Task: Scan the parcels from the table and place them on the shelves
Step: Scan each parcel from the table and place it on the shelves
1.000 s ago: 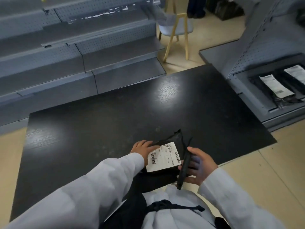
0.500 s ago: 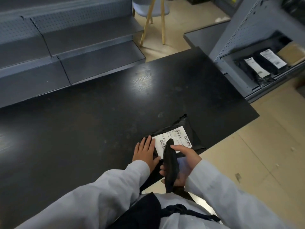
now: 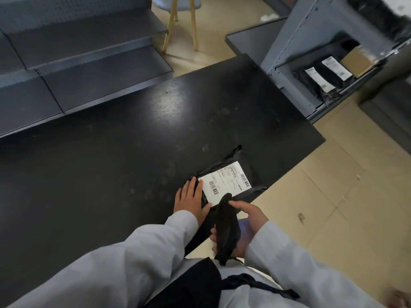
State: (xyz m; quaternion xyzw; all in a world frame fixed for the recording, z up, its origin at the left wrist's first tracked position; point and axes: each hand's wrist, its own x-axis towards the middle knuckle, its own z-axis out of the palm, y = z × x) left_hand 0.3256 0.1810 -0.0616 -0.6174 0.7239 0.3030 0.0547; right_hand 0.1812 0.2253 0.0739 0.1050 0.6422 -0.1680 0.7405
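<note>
A black plastic parcel [image 3: 242, 161] with a white barcode label [image 3: 226, 183] lies flat near the front right edge of the black table [image 3: 111, 163]. My left hand [image 3: 191, 200] presses flat on the parcel's left end, fingers straight. My right hand [image 3: 246, 227] grips a black handheld scanner [image 3: 225, 230] just in front of the parcel, its tip over the label's near edge. Grey shelves [image 3: 287, 47] at the right hold two black parcels [image 3: 320, 76] with white labels and a brown box [image 3: 358, 61].
A second run of grey shelves [image 3: 89, 58] stands behind the table on the left. A chair with wooden legs [image 3: 180, 23] is on the beige floor beyond the table. Floor [image 3: 333, 207] lies to the right of the table.
My right hand has brought the scanner from beside the parcel to over its label. My view has shifted right toward the shelf with parcels. My left hand stays pressed on the parcel.
</note>
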